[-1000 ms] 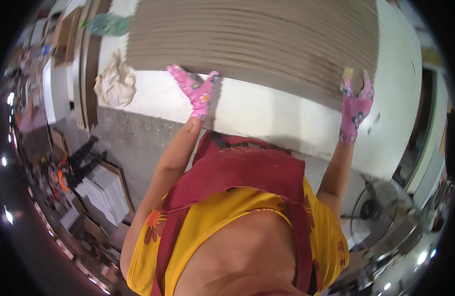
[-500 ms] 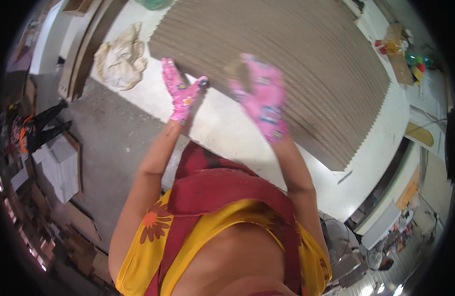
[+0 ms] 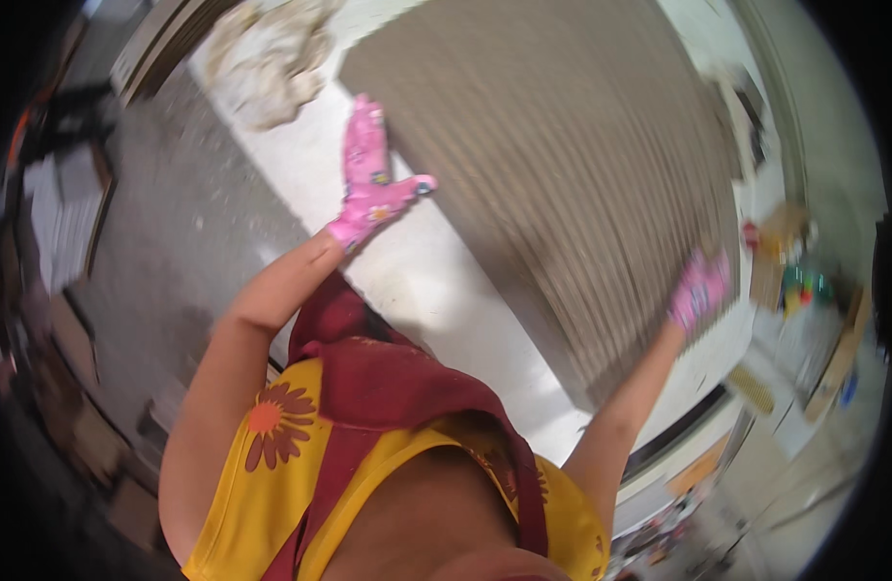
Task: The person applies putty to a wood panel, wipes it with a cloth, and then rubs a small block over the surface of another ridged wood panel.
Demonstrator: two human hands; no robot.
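A broad grey-brown slab [image 3: 543, 174] with a ridged top, perhaps many strips set side by side, lies on a white table [image 3: 465, 281]. My left hand [image 3: 370, 184], in a pink flowered glove, is open at the slab's near left edge, fingers stretched and thumb out. Over at the right end of the slab, my right hand [image 3: 699, 292] in a matching glove rests on the ridges with its arm reaching out. It is blurred. A small brownish pad-like thing [image 3: 709, 248] shows at its fingertips, its kind unclear.
A crumpled cream cloth [image 3: 267, 63] lies on the table at the far left. Beyond the right end stand a cardboard box [image 3: 767, 281] and small colourful items. White panels [image 3: 68, 208] are stacked on the grey floor [image 3: 199, 184] at left.
My right hand has swept from the slab's near left part across to its right end, with the brownish thing. The view has turned and shifted; my left hand stays near the left edge.
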